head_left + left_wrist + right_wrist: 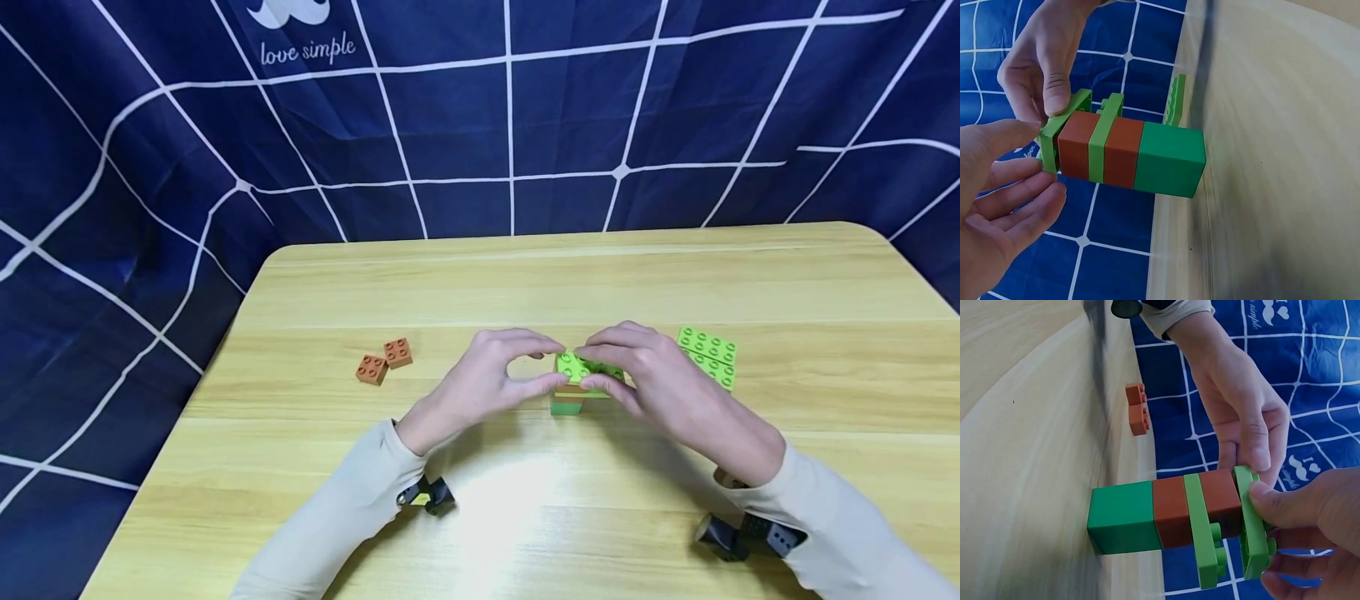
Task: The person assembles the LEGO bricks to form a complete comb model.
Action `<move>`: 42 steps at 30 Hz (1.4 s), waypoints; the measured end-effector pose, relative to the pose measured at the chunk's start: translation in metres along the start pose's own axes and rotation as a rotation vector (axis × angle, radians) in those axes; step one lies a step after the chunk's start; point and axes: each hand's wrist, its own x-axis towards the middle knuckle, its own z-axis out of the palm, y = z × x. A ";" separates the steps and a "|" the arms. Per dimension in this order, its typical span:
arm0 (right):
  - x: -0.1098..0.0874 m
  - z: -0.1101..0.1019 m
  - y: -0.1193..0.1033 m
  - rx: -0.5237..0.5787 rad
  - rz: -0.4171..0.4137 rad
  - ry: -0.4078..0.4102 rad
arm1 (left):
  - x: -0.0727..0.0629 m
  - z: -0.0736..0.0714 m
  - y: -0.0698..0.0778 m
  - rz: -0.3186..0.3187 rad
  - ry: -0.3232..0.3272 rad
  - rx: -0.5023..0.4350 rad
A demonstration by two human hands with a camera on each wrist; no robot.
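Note:
A stack of toy building bricks stands on the table between both hands. From the bottom up it has a dark green block (1169,159), an orange-brown brick (1124,153), a light green plate (1200,531), another orange-brown brick (1219,494) and a top light green plate (572,367). Both light green plates overhang to the right. My left hand (487,375) pinches the top plate's left end between thumb and fingers. At its right part, my right hand (660,379) grips the same plate, thumb on the near edge; the right fingers partly hide it.
Two orange-brown bricks, one brick (372,369) beside another brick (398,352), lie left of the hands. Light green studded plates (708,354) lie behind the right hand. A dark blue curtain (562,125) with white lines hangs behind the wooden table (465,283).

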 end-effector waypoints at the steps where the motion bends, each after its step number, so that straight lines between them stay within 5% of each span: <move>1: 0.000 0.000 0.000 0.000 0.000 -0.002 | 0.000 0.000 0.000 -0.003 0.002 0.002; 24: 0.001 0.001 0.000 0.005 -0.038 -0.018 | -0.002 0.005 -0.002 -0.082 0.020 -0.047; 33: -0.006 -0.008 0.005 -0.040 -0.050 0.012 | 0.007 0.016 -0.002 -0.046 0.004 -0.077; 42: 0.004 0.001 0.002 -0.014 -0.068 0.001 | -0.003 0.008 -0.004 -0.095 0.019 -0.055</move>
